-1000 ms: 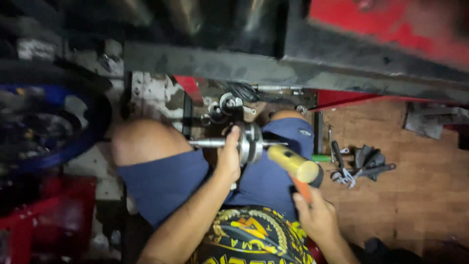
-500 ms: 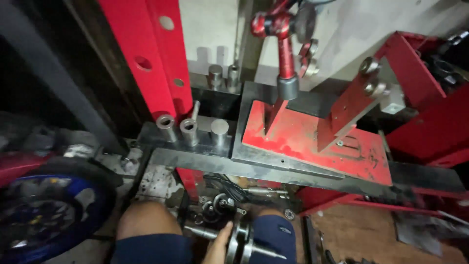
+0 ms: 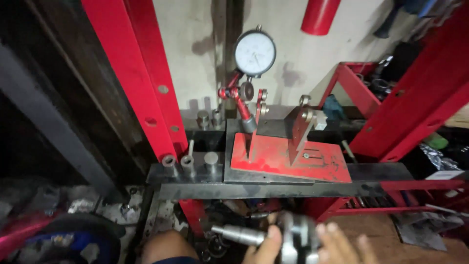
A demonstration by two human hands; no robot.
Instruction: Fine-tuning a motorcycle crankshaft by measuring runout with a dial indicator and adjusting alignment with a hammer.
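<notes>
A steel crankshaft (image 3: 293, 239) with a stub shaft pointing left sits blurred at the bottom edge, above my knee (image 3: 168, 247). My left hand (image 3: 261, 249) grips it from the left, thumb up against the crank web. Fingers of what looks like my right hand (image 3: 342, 244) lie against its right side; their grip is cut off by the frame edge. Above them, a round dial gauge (image 3: 255, 51) on a jointed red arm stands over a red base plate (image 3: 293, 159) with an upright grey support block (image 3: 300, 127).
The plate rests on a dark steel bed (image 3: 273, 189) between red press uprights (image 3: 132, 73). Short metal cylinders (image 3: 188, 164) stand on the bed's left end. A blue wheel (image 3: 63, 244) lies at bottom left and a red tool cart (image 3: 371, 88) stands at the right.
The view has tilted up from my lap to the press bed and dial gauge. The crankshaft has stayed in my left hand. The yellow-handled hammer in my right hand is out of sight.
</notes>
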